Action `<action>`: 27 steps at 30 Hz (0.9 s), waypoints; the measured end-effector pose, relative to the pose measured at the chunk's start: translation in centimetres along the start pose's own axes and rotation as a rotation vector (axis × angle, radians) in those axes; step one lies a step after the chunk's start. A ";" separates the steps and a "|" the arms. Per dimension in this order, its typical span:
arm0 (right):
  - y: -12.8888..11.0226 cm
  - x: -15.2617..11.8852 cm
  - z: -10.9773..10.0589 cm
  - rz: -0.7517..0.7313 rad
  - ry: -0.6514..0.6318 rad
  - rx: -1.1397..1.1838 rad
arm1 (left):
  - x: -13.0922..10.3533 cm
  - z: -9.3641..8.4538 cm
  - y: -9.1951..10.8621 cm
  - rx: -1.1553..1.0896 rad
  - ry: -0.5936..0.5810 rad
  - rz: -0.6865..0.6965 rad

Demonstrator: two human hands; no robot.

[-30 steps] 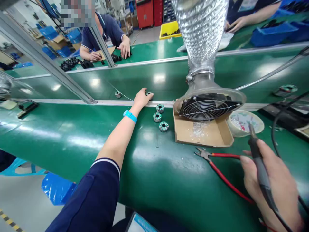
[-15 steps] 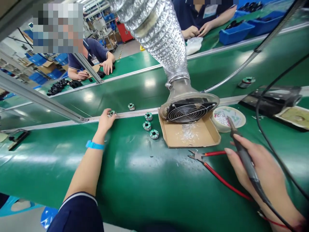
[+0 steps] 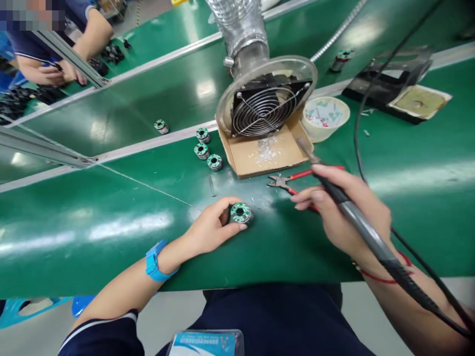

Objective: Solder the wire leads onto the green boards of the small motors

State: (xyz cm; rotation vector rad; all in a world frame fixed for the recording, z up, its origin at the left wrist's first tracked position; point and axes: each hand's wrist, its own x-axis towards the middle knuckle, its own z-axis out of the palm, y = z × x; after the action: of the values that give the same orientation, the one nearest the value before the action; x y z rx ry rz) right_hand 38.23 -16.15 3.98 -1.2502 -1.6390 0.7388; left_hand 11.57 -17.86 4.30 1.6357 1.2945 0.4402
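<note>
My left hand (image 3: 213, 227), with a blue band on its wrist, is closed around a small round motor part with a green circuit board on top (image 3: 241, 212), held upright at the table surface. In my right hand (image 3: 352, 212) a soldering iron (image 3: 343, 202) is gripped like a pen, its tip pointing up and left towards the cardboard tray. Red-handled side cutters (image 3: 281, 181) lie on the table just left of that hand, which partly hides their handles. Three similar motor parts (image 3: 201, 151) stand in a group beyond my left hand.
A fume extractor fan (image 3: 265, 112) hangs over a cardboard tray (image 3: 243, 168) holding wire clippings. Beside it stands a pale tub (image 3: 322, 131). A soldering stand with a yellow sponge (image 3: 421, 103) is at the right. More motor parts (image 3: 161, 127) appear beyond the rail. A co-worker's arms (image 3: 92, 37) show at upper left.
My left hand has come back from the far rail to the near middle of the table, bringing a motor part. My right hand still holds the soldering iron. The camera view has tilted down.
</note>
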 end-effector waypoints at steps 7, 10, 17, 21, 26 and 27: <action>-3.2 0.1 0.1 -0.018 -0.287 0.145 | 0.6 2.6 4.0 -0.164 -0.098 0.116; -2.8 0.3 -0.3 0.068 -0.365 0.186 | 0.6 2.7 4.5 -0.088 -0.089 0.202; -2.8 0.7 -0.6 0.121 -0.476 0.224 | 0.2 2.6 4.6 0.010 -0.066 0.308; -3.4 0.7 -0.3 0.075 -0.450 0.175 | 0.2 2.6 4.6 0.013 -0.061 0.309; -3.4 0.3 0.2 -0.050 -0.398 0.122 | 0.3 2.8 4.3 0.029 -0.029 0.297; -3.3 0.3 0.3 -0.061 -0.394 0.118 | 0.4 2.8 4.2 0.038 -0.031 0.296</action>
State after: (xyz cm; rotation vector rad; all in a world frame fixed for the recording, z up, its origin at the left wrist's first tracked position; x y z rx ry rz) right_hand 36.58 -16.89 6.77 -1.0090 -1.9063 1.0786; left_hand 16.11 -18.67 6.44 1.8672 1.0462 0.5685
